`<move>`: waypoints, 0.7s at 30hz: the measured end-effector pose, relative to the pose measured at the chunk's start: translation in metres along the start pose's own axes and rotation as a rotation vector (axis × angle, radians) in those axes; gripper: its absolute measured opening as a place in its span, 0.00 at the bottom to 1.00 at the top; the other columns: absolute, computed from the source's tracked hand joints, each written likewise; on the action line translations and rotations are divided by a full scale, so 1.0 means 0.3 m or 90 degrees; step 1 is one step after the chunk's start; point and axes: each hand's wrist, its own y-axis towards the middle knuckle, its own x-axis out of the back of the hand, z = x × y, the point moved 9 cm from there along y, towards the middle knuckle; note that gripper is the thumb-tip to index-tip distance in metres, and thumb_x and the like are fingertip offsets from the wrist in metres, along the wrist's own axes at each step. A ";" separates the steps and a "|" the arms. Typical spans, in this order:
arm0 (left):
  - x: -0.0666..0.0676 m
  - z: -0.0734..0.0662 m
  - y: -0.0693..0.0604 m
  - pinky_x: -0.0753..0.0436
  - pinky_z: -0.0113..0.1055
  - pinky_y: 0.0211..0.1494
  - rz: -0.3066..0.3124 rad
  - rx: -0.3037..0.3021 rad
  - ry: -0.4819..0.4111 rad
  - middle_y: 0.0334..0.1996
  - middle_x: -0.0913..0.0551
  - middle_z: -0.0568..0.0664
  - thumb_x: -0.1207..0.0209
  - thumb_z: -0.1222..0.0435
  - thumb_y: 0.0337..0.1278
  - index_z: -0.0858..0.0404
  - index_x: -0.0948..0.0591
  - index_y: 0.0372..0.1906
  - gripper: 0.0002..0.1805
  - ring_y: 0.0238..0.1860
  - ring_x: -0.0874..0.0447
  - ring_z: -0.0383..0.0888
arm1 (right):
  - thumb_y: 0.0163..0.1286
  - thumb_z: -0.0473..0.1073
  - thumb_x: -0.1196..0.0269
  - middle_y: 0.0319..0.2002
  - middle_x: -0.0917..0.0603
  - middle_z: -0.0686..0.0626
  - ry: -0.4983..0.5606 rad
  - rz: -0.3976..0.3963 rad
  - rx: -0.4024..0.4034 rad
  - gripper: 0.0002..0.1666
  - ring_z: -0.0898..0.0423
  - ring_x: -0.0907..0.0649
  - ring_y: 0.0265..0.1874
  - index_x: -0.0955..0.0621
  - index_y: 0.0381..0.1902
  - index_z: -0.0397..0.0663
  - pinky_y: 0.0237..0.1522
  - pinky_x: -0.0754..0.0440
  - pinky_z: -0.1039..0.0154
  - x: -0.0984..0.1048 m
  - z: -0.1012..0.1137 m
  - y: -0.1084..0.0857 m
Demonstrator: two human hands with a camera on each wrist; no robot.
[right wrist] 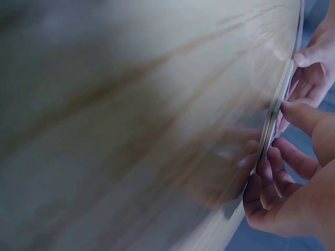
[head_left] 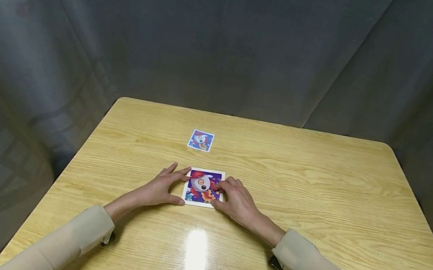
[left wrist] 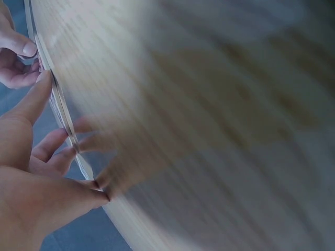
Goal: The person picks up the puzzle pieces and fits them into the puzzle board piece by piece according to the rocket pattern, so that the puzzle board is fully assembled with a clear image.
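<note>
A flat square picture puzzle (head_left: 196,193) with a white border lies on the table, showing a pale round figure with red parts on purple. My left hand (head_left: 162,188) is spread at its left side, fingers mostly straight. The left thumb touches near the lower left corner and the forefinger near the upper left. From the right, my right hand (head_left: 237,201) reaches over the edge with curled fingers; forefinger and thumb hold the puzzle at its right part. Seen low in both wrist views, the board is only a thin edge, so any loose piece under the right fingers cannot be made out.
Behind the puzzle lies a smaller square card (head_left: 200,140) with a similar picture on blue. The wooden table (head_left: 321,182) has rounded far corners and a bright reflection near the front. Dark grey curtains (head_left: 225,35) hang behind and at both sides.
</note>
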 end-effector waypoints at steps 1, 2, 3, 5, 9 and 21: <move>0.000 0.000 0.000 0.62 0.63 0.72 0.000 0.001 0.000 0.74 0.43 0.55 0.29 0.56 0.46 0.64 0.25 0.60 0.34 0.74 0.62 0.66 | 0.51 0.48 0.25 0.36 0.21 0.51 -0.002 -0.001 0.000 0.23 0.57 0.27 0.34 0.16 0.44 0.46 0.35 0.27 0.64 -0.001 0.000 0.000; -0.001 0.000 0.000 0.62 0.63 0.72 0.000 0.001 0.000 0.74 0.43 0.55 0.29 0.56 0.46 0.63 0.25 0.60 0.34 0.74 0.62 0.66 | 0.51 0.47 0.25 0.36 0.21 0.51 -0.004 -0.002 0.000 0.22 0.57 0.27 0.34 0.16 0.44 0.46 0.35 0.27 0.64 -0.001 0.001 0.000; 0.000 0.000 0.000 0.62 0.63 0.72 -0.001 0.000 0.002 0.74 0.43 0.55 0.29 0.56 0.46 0.63 0.25 0.60 0.34 0.74 0.62 0.66 | 0.51 0.47 0.25 0.36 0.21 0.51 -0.005 -0.004 0.001 0.22 0.57 0.27 0.34 0.16 0.43 0.46 0.35 0.27 0.64 -0.001 0.002 0.000; -0.001 -0.001 0.001 0.62 0.63 0.72 -0.001 0.001 -0.002 0.74 0.43 0.55 0.28 0.56 0.46 0.63 0.25 0.60 0.34 0.74 0.62 0.65 | 0.51 0.47 0.25 0.36 0.21 0.51 -0.008 -0.007 0.003 0.21 0.57 0.27 0.34 0.16 0.43 0.46 0.35 0.26 0.64 -0.002 0.005 0.000; -0.001 -0.001 -0.001 0.61 0.63 0.72 0.000 -0.001 0.000 0.74 0.43 0.55 0.29 0.56 0.46 0.64 0.25 0.60 0.34 0.74 0.62 0.66 | 0.51 0.46 0.26 0.37 0.21 0.50 -0.005 -0.007 0.000 0.22 0.56 0.26 0.34 0.16 0.43 0.46 0.36 0.26 0.63 -0.002 0.006 -0.002; -0.002 0.002 0.000 0.63 0.63 0.72 0.009 0.007 -0.010 0.72 0.38 0.54 0.29 0.57 0.47 0.63 0.30 0.66 0.40 0.74 0.64 0.64 | 0.60 0.44 0.31 0.38 0.20 0.51 0.083 0.012 -0.015 0.20 0.58 0.24 0.37 0.18 0.49 0.42 0.39 0.23 0.64 0.021 -0.012 -0.021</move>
